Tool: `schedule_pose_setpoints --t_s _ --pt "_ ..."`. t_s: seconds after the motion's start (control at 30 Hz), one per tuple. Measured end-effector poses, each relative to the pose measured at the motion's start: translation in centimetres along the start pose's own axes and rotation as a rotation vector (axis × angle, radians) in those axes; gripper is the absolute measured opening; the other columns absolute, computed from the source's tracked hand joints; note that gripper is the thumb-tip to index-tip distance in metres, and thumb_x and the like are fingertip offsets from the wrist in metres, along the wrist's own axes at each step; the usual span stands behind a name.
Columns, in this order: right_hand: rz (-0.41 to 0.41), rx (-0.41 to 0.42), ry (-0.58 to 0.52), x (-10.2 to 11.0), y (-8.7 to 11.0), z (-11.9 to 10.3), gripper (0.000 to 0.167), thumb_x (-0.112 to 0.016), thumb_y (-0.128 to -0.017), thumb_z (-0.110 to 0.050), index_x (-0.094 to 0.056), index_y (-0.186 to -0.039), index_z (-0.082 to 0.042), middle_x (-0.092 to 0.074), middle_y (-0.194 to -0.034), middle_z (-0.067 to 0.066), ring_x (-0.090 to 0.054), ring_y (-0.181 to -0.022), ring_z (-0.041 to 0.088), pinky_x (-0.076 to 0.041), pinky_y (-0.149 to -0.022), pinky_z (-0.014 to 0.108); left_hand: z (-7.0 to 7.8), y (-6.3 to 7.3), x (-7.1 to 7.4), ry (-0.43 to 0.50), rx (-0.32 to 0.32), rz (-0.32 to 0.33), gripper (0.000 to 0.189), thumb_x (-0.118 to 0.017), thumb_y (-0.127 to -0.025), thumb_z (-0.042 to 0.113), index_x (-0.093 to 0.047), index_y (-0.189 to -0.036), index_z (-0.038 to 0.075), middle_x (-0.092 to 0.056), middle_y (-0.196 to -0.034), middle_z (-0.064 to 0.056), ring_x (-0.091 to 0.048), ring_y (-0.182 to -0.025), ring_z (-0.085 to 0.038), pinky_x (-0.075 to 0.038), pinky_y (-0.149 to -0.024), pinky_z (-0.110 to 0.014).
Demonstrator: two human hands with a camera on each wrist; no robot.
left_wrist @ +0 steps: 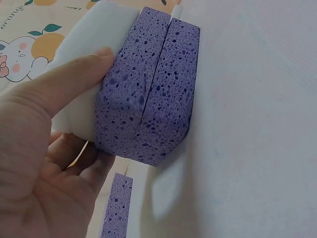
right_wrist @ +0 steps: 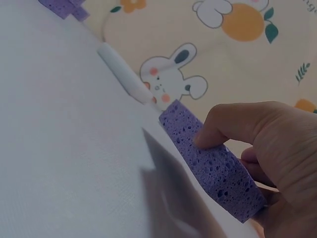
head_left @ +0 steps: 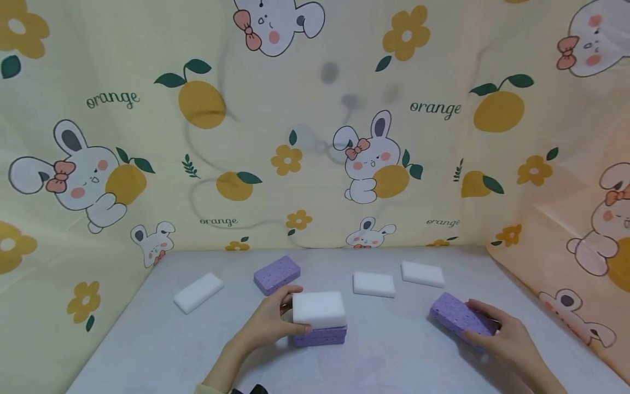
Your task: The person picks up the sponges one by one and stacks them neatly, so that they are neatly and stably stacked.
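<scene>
Two purple sponges (left_wrist: 171, 79) lie stacked at the middle front of the table, with a white sponge (head_left: 319, 310) on top. My left hand (head_left: 268, 323) grips the white sponge from the left. Its thumb (left_wrist: 74, 74) lies along the near side, with the tip at the seam above the upper purple sponge, and the other fingers are behind. At the right, my right hand (head_left: 512, 339) holds another purple sponge (head_left: 460, 317) between thumb and fingers. That sponge is tilted close over the table, with its shadow (right_wrist: 173, 193) beneath.
Behind the stack lies a purple sponge (head_left: 277, 274). White sponges lie at the left (head_left: 199, 293), behind the stack to the right (head_left: 374, 284) and farther back right (head_left: 423, 274). A patterned cloth backdrop (head_left: 315, 191) encloses the back and sides of the table (head_left: 162, 355).
</scene>
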State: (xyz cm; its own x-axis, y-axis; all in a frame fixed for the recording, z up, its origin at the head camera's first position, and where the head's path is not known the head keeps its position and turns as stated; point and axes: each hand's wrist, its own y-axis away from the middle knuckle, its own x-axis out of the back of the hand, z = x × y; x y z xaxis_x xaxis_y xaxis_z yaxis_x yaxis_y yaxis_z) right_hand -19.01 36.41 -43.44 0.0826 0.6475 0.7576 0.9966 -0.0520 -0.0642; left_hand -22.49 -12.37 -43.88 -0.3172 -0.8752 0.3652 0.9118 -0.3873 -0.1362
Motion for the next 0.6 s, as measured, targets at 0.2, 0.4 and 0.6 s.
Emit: schedule_pose_setpoints --t_s 0.2,0.4,0.6 --pt "0.005 0.006 0.010 -0.10 0.02 -0.25 0.091 -0.084 -0.076 -0.040 -0.042 -0.144 0.005 -0.038 -0.143 0.035 -0.034 -0.126 0.056 -0.032 -0.099 0.071 -0.41 -0.11 -0.14 -0.001 0.006 0.002 0.086 -0.090 -0.071 0.023 -0.044 -0.142 0.004 -0.058 -0.132 -0.012 -0.050 -0.126 -0.035 -0.035 -0.109 -0.056" --pt "0.018 0.027 0.006 -0.02 0.24 -0.33 0.090 -0.085 -0.076 -0.038 -0.043 -0.143 0.005 -0.039 -0.142 0.035 -0.034 -0.126 0.057 -0.033 -0.098 0.071 -0.51 -0.13 -0.27 0.011 -0.004 -0.002 0.088 -0.090 -0.071 0.024 -0.044 -0.142 0.004 -0.058 -0.131 -0.011 -0.051 -0.125 -0.033 -0.036 -0.109 -0.054" --pt "0.097 0.132 0.012 -0.35 0.53 -0.81 0.081 -0.086 -0.075 -0.034 -0.052 -0.139 0.002 -0.053 -0.135 0.027 -0.052 -0.117 0.030 -0.044 -0.086 0.016 -0.54 -0.26 -0.10 -0.010 -0.006 -0.003 0.088 -0.091 -0.070 0.028 -0.045 -0.141 0.004 -0.058 -0.132 -0.010 -0.050 -0.126 -0.034 -0.035 -0.109 -0.054"
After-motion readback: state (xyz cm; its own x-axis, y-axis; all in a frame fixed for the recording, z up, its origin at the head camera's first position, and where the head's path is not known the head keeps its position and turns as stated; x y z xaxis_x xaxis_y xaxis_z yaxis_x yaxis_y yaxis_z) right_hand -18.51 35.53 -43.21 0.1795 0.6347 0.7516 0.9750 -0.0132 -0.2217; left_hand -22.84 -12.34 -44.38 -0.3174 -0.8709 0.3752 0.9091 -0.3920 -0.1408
